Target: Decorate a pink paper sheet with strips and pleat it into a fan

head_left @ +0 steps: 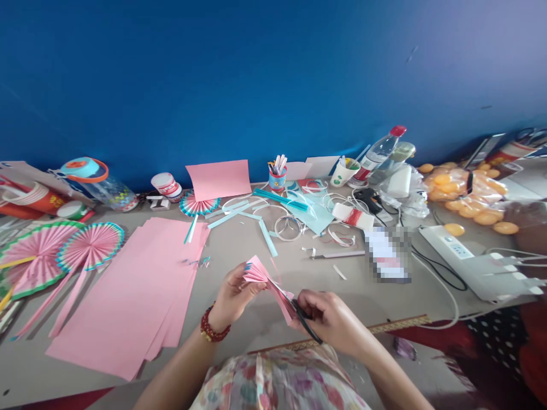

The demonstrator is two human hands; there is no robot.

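My left hand pinches the upper end of a folded, pleated pink paper strip, held just above the table's near edge. A red bead bracelet sits on that wrist. My right hand is closed around black scissors, whose blades meet the lower end of the pleated paper. A stack of flat pink sheets lies to the left of my hands on the grey table.
Finished pink paper fans lie at the far left, a small one further back. Paper strips and rings, a pen cup, a paper cup, a water bottle, a bag of oranges and a white power strip crowd the back and right.
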